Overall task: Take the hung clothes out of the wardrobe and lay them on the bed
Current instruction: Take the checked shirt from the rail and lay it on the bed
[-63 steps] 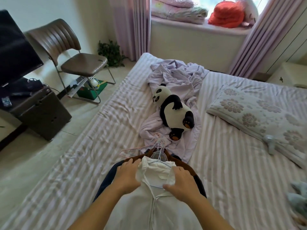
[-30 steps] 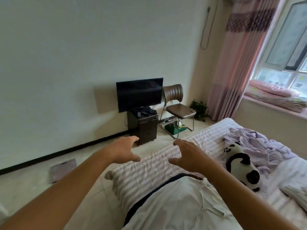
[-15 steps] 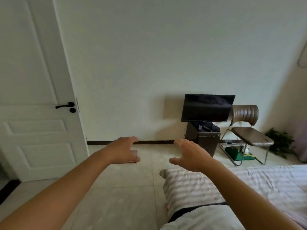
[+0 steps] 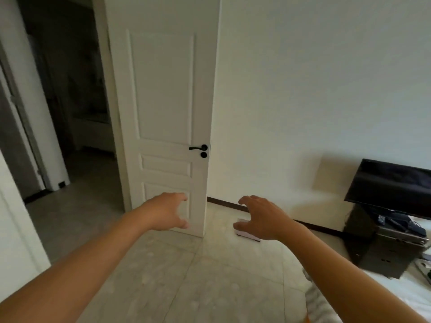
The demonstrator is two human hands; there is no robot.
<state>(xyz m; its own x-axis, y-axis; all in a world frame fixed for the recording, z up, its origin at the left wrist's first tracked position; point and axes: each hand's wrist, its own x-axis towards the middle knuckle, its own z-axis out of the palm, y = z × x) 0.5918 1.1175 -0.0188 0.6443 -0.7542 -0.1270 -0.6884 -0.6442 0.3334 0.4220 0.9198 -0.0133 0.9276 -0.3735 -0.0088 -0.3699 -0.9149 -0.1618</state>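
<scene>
1. Reaching forward at about waist height, my left hand [image 4: 166, 212] and my right hand [image 4: 261, 217] are both out in front of me, well apart from each other.
2. Both hands are spread wide with the fingers loosely bent, palms down, and neither holds anything.
3. Behind my left hand stands a white panelled door [image 4: 163, 117], swung open, with a black lever handle [image 4: 198, 148] near its right edge.
4. To the left of the door is a dim doorway [image 4: 70, 101] onto a darker room.
5. Under my arms is a pale tiled floor [image 4: 186, 276].
6. A small flat pinkish thing [image 4: 247, 236] lies on the floor by the wall, partly hidden by my right hand; I cannot tell what it is.
7. At the right, a black television [image 4: 391, 185] stands on a dark cabinet [image 4: 382, 252] against the white wall [image 4: 314, 89].
8. A corner of the striped bed [image 4: 319, 304] shows at the bottom right, just below my right forearm.
9. No hung clothes and no wardrobe are in view, so I cannot tell where they are.
</scene>
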